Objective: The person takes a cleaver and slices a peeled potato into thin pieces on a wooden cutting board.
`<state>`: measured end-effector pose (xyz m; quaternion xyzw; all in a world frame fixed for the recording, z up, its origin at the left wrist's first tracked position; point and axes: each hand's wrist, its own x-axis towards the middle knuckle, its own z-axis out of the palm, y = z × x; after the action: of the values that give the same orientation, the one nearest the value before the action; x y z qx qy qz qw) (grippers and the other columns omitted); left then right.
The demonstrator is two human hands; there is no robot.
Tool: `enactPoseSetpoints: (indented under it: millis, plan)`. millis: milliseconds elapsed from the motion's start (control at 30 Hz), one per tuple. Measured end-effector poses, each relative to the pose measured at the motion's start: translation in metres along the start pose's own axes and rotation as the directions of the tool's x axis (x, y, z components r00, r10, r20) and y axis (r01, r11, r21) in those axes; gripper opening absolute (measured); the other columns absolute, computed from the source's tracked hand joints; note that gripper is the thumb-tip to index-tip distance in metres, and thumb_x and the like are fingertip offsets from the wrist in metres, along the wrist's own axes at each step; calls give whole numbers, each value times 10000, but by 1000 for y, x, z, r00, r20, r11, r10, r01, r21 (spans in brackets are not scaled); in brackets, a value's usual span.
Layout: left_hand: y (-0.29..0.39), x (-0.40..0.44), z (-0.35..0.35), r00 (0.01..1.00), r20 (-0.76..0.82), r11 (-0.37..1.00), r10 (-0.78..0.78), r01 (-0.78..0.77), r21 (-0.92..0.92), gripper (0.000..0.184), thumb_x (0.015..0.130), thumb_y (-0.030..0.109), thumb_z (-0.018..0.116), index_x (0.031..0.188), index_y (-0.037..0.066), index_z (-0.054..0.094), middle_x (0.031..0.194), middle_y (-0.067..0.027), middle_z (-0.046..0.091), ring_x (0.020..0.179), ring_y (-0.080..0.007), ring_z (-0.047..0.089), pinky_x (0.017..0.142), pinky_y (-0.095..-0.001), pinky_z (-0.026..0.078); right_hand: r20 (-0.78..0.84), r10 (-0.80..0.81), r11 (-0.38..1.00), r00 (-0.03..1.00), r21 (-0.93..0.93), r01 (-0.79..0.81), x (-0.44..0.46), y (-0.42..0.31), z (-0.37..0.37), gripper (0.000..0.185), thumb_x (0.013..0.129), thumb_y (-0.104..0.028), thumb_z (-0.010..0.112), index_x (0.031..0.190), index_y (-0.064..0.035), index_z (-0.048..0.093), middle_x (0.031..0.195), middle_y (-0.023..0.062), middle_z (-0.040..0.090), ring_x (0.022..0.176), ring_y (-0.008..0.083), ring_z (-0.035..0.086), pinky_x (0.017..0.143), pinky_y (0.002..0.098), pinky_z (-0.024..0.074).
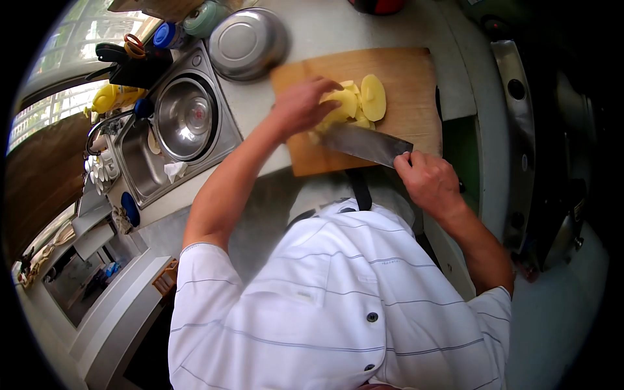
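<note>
In my right hand (432, 182) is the handle of a cleaver (367, 143), fingers wrapped round it. Its broad blade points left across the near part of a wooden cutting board (409, 97), and the far end is blurred. Yellow potato slices (373, 97) lie in a loose heap on the board, just beyond the blade. My left hand (302, 107) reaches over the board's left side with its fingers apart and curved at the heap's left edge. Whether the fingertips touch a slice I cannot tell.
Left of the board is a sink (143, 162) with a steel bowl (186, 119) in it. An upturned metal basin (247, 42) sits on the counter behind. A knife block (140, 68) and a yellow bottle (114, 97) stand by the window. A stove (520, 143) is at right.
</note>
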<state>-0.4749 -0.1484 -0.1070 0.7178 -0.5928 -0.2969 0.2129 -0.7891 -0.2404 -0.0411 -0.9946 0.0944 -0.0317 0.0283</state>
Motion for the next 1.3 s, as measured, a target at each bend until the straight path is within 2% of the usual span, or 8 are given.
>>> enactPoseSetpoints:
  millis: [167,300,533,733,933,1133,1233,1300]
  plan:
    - [13,56,21,978,16,952,209,-207,228,511,920,254,761,1393,116,624,1303,-156,675,1177,-369,630,1060,-472,453,64,47,982,997,180,-58,-10,-10,9,75,862,-68,651,917,-84,602,698,78,580,566,228,669,504,358,533]
    - [25,105,33,978,198,950,-69,4,313,683,877,509,730,1447,160,587,1118,-119,770,1165,-347,670,1024,-518,398,127,57,933,990,347,-98,-21,-14,33,70,871,-75,645,916,-87,593,718,109,599,592,281,692,514,409,547]
    - [33,138,50,936,280,903,-214,81,421,449,856,348,684,1230,106,739,1076,-164,778,1091,-357,719,974,-524,468,146,116,878,982,448,-171,-28,-14,54,117,867,-120,693,906,-101,585,760,133,621,617,352,676,537,472,543]
    - [45,136,32,850,450,927,-275,110,360,370,808,312,675,1033,48,804,1055,-201,776,1033,-382,733,895,-450,587,159,101,824,982,540,-172,-23,-9,51,86,893,-135,670,929,-103,599,783,156,644,666,385,689,577,505,550]
    - [28,127,38,895,445,984,-16,-65,167,387,812,292,688,1068,22,794,1034,-224,768,1021,-392,728,918,-461,580,243,72,792,967,576,-204,-13,-4,66,110,895,-151,669,946,-89,594,800,173,675,729,424,692,635,540,552]
    - [24,104,27,928,367,997,-69,48,68,409,830,283,680,1076,-31,771,1078,-227,758,983,-397,717,904,-460,571,277,110,798,955,548,-251,-7,7,74,126,900,-158,674,947,-88,580,812,181,682,746,443,689,656,544,554]
    - [20,89,20,965,251,997,-77,82,-6,388,850,264,720,1089,-41,743,1057,-203,763,930,-343,729,863,-422,577,249,119,813,961,531,-238,-3,10,71,132,894,-153,682,940,-92,574,806,182,677,745,443,689,656,545,554]
    - [27,73,12,982,38,950,-184,188,-248,356,861,214,776,1086,-53,710,989,-153,755,882,-247,722,817,-359,578,244,114,819,963,526,-231,-3,11,68,136,889,-148,687,936,-94,571,802,183,673,743,442,689,656,545,554]
